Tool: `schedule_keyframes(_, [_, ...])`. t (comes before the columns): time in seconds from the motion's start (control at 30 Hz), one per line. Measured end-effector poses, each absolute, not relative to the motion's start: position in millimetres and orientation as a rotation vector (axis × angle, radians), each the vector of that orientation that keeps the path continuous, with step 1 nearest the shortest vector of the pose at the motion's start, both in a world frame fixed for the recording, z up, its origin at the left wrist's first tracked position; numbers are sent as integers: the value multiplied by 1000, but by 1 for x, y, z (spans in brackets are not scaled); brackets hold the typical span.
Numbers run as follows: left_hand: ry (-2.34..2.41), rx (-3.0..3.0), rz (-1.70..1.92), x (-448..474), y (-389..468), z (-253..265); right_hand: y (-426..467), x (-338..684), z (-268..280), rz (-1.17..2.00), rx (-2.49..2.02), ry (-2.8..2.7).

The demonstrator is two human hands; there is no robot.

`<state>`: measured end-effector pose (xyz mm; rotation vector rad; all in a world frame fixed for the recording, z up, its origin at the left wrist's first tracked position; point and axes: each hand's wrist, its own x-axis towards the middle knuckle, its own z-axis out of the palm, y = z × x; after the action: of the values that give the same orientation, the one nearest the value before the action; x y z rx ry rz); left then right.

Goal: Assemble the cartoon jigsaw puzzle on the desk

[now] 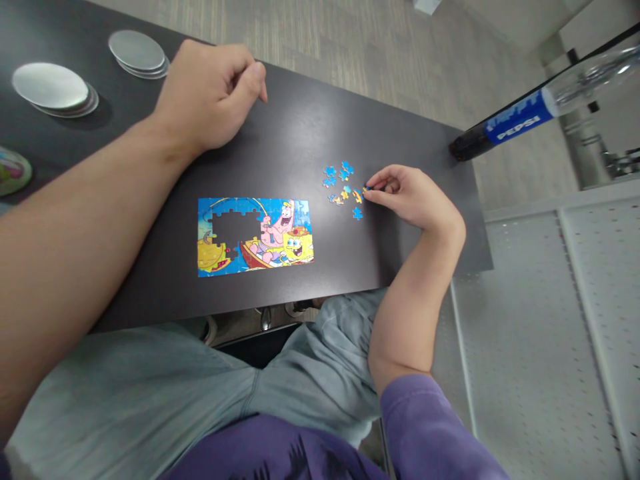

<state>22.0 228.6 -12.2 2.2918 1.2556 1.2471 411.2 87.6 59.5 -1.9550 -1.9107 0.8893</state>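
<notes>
A partly assembled jigsaw puzzle (295,247) with cartoon figures lies on the dark table, with an irregular gap left of its middle. To its right, several loose puzzle pieces (357,213), mostly blue and some with yellow, are scattered. My right hand (407,193) is at the right side of these pieces, thumb and forefinger pinched on a small puzzle piece (366,191) that is mostly covered by the fingertips. Near the far table edge, my left hand (213,93) rests in a loose fist, with no object showing in it. Its lower fingers are hidden.
Two stacks of round silvery discs (50,85) stand at the table's far left, beside a partly cut-off colourful round item (13,171). A Pepsi bottle (520,123) stands at the right end of the table (300,127). White perforated panels (535,333) lie beyond that end.
</notes>
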Motion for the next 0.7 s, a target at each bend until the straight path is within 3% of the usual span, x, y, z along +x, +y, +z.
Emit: schedule_keyframes(0.7, [1210,2278,1207,20,228,-9,79,412,64,814,-1965,-1980])
